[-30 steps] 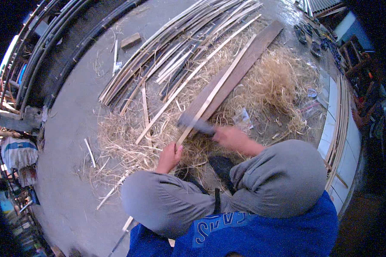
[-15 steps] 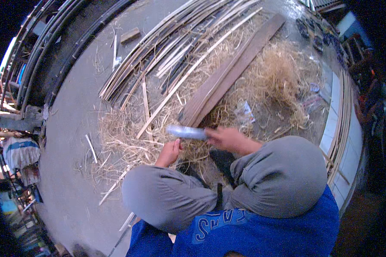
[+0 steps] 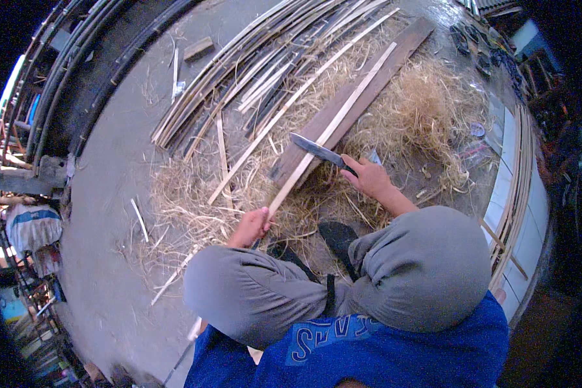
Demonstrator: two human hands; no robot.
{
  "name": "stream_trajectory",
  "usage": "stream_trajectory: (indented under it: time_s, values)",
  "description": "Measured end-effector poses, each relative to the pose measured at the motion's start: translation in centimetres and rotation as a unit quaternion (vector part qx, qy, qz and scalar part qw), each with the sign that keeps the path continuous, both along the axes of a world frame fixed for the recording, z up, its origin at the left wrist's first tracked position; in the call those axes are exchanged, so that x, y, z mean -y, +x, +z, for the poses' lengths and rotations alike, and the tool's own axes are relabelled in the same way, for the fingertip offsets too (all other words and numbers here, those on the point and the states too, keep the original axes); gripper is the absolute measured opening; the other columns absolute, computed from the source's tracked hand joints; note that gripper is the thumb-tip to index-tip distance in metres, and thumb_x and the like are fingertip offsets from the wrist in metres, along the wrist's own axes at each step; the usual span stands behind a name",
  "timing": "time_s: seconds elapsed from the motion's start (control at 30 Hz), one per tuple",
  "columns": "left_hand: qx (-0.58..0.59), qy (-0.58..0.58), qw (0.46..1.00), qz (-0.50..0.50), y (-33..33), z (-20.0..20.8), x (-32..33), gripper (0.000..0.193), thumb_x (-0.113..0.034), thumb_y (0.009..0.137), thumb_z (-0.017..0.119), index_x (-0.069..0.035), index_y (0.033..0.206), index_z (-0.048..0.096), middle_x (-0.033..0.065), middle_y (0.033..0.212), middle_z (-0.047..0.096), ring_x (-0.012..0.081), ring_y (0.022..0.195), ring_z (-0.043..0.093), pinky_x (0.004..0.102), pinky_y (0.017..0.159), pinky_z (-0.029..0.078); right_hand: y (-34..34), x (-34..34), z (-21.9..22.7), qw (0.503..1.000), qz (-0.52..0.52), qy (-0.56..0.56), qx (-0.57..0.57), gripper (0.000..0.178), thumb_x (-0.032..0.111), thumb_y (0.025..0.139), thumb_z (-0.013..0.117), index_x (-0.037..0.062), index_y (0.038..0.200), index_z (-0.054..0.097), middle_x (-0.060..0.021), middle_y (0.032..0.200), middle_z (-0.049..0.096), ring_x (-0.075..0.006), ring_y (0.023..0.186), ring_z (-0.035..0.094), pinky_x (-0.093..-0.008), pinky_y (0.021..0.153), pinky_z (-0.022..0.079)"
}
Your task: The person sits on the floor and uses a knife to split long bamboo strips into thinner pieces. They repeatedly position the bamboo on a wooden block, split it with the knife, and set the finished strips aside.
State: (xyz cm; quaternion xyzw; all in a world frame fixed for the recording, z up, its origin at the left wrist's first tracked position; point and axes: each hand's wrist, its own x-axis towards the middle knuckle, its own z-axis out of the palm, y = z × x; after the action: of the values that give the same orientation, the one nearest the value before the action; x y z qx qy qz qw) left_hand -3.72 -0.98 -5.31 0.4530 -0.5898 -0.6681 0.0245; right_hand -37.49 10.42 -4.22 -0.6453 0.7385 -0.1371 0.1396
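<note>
My left hand (image 3: 252, 227) grips the near end of a pale bamboo strip (image 3: 352, 98). From there the strip runs up and away over a long brown wooden plank (image 3: 398, 57). Fingers wrapped round its handle, my right hand (image 3: 372, 180) holds a large knife (image 3: 318, 150). The blade lies crosswise over the strip, its tip pointing left above the plank. Whether the edge bites into the strip, I cannot tell.
Curled shavings (image 3: 420, 107) cover the floor around the plank. A bundle of split bamboo strips (image 3: 239, 68) lies at the far left of it, near a small wood block (image 3: 198, 48). More strips (image 3: 518, 187) rest on white tiles at the right. Dark poles (image 3: 126, 71) line the far left.
The knife has moved up and away from my left hand, along the strip, and is no longer blurred. The strip's pale face now shows across the plank. My left hand keeps its hold.
</note>
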Motion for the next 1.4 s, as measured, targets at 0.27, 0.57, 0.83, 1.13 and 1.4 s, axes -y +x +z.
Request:
stream_trajectory:
  time_s: [0.27, 0.57, 0.83, 1.13, 1.4]
  values:
    - [0.052, -0.052, 0.997, -0.009, 4.5, -2.6, -0.4, 0.045, -0.042, 0.099, 0.044, -0.004, 0.082, 0.062, -0.0005, 0.059, 0.054, 0.0064, 0.044, 0.045, 0.0234, 0.042, 0.035, -4.2, 1.8, 0.4, 0.994, -0.082, 0.037, 0.064, 0.041, 0.045, 0.091, 0.053, 0.0154, 0.120, 0.057, -0.0185, 0.080, 0.065, -0.0383, 0.068, 0.063, -0.0460, 0.060, 0.050]
    - [0.016, -0.108, 0.994, -0.004, 3.3, -2.1, -0.4, 0.042, -0.035, 0.099, 0.046, -0.004, 0.074, 0.059, 0.0009, 0.057, 0.053, 0.0079, 0.049, 0.049, 0.0254, 0.045, 0.037, -6.7, 0.8, -0.9, 0.998, -0.021, -0.010, 0.050, 0.037, 0.043, 0.091, 0.051, 0.0124, 0.109, 0.062, -0.0159, 0.089, 0.068, -0.0350, 0.085, 0.066, -0.0490, 0.074, 0.051]
    - [0.046, -0.118, 0.992, 0.030, 7.7, -2.3, -1.3, 0.039, -0.037, 0.097, 0.051, -0.005, 0.079, 0.064, 0.0001, 0.058, 0.054, 0.0080, 0.051, 0.047, 0.0283, 0.047, 0.036, -6.4, 2.6, 0.2, 0.994, 0.028, -0.089, 0.049, 0.044, 0.048, 0.090, 0.052, 0.0164, 0.120, 0.058, -0.0180, 0.086, 0.067, -0.0397, 0.078, 0.065, -0.0494, 0.071, 0.052]
    - [0.088, -0.131, 0.987, 0.033, 6.3, -1.8, -1.1, 0.041, -0.038, 0.096, 0.051, -0.002, 0.081, 0.062, 0.0015, 0.059, 0.052, 0.0096, 0.055, 0.045, 0.0315, 0.052, 0.039, -7.4, 3.2, 2.3, 0.994, -0.079, -0.004, 0.077, 0.043, 0.044, 0.090, 0.053, 0.0112, 0.117, 0.060, -0.0225, 0.093, 0.065, -0.0402, 0.088, 0.064, -0.0457, 0.078, 0.051]
    - [0.205, -0.045, 0.961, 0.177, 15.2, -5.5, -0.6, 0.039, -0.040, 0.092, 0.057, -0.002, 0.087, 0.063, 0.0050, 0.064, 0.059, 0.0155, 0.055, 0.052, 0.0342, 0.050, 0.040, -20.7, 2.7, 3.8, 0.924, -0.369, -0.101, 0.006, 0.043, 0.043, 0.094, 0.046, 0.0075, 0.113, 0.061, -0.0254, 0.092, 0.065, -0.0467, 0.086, 0.062, -0.0493, 0.069, 0.052]
